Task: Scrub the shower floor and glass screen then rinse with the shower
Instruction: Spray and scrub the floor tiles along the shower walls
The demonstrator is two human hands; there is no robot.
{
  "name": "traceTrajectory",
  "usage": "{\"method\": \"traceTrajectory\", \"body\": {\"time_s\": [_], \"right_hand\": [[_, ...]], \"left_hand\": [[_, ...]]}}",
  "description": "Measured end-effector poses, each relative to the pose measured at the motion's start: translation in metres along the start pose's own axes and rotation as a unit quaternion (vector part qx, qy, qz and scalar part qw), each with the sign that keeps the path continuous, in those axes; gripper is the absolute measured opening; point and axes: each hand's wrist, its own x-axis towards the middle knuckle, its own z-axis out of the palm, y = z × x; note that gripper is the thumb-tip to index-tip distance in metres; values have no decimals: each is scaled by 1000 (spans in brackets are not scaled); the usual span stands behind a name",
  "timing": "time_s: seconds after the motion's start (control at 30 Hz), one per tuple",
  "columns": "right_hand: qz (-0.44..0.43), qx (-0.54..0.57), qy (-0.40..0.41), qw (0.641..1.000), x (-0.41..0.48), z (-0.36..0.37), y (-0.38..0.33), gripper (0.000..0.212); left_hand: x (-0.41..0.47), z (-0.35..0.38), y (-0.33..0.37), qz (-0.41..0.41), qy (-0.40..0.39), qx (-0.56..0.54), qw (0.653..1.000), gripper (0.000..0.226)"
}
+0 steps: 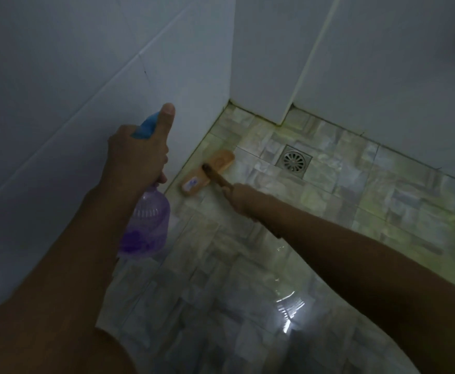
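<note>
Right hand (244, 199) grips scrub brush (207, 171) handle, head on shower floor (329, 198) ahead; left hand (137, 155) clamped on spray bottle (146, 225)

A: Where is the scrub brush (207, 172) hemmed in?
B: At ten o'clock by the tiled side wall (86, 76); at one by the back wall (261, 63). At eight a spray bottle (145, 225) is held.
A: Where is room left?
B: Floor tiles (356, 201) are left open at three and six; the drain grate (294, 160) at three is set flush.
</note>
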Motion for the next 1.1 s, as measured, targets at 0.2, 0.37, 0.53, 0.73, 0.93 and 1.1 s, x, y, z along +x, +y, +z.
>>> {"method": "traceTrajectory", "body": {"time_s": [0.2, 0.37, 0.53, 0.73, 0.93, 1.1], "right_hand": [[50, -63, -17, 997, -55, -13, 63, 48], [89, 49, 73, 992, -2, -56, 26, 46], [81, 122, 85, 986, 18, -28, -34, 43], [58, 79, 19, 995, -56, 26, 14, 49], [198, 78, 37, 976, -145, 20, 124, 51], [299, 167, 108, 933, -200, 8, 188, 54]], "left_hand": [[0, -16, -16, -28, 4, 0, 1000, 73], [4, -20, -26, -42, 13, 3, 999, 72], [7, -4, -23, -12, -12, 15, 1000, 78], [6, 36, -4, 32, -63, 56, 996, 86], [-9, 103, 4, 85, -168, 72, 980, 73], [-32, 166, 4, 123, -310, 129, 934, 54]]}}
